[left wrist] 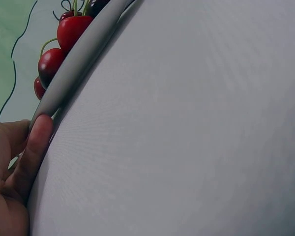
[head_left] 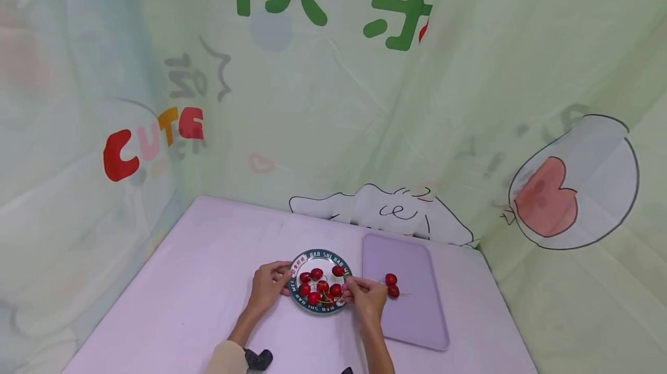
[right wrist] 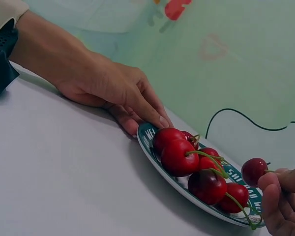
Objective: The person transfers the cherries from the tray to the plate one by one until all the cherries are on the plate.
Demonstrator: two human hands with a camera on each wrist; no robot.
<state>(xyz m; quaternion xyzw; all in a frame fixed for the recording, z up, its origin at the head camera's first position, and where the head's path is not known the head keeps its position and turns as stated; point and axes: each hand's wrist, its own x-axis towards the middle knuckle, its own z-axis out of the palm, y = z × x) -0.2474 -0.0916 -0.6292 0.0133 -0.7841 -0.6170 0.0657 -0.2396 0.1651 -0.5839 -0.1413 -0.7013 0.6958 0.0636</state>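
A plate (head_left: 319, 253) with a dark teal, lettered rim stands on the table, bearing several red cherries (right wrist: 180, 158) with green stems. My left hand (head_left: 268, 287) grips its left edge, thumb on the rim and fingers at the side. Over the plate's right side, my right hand (head_left: 369, 300) pinches one cherry (right wrist: 254, 171) by its stem between thumb and fingertips. That cherry hangs just above the rim in the right wrist view. Two more cherries (head_left: 391, 279) lie on the lilac tray (head_left: 411, 319), right beside the right hand.
The pale table (head_left: 172, 304) carries the plate and, to its right, the tray. A printed cloth (head_left: 312, 102) hangs behind the table and along both sides. A dark strap (right wrist: 2, 61) circles the left wrist.
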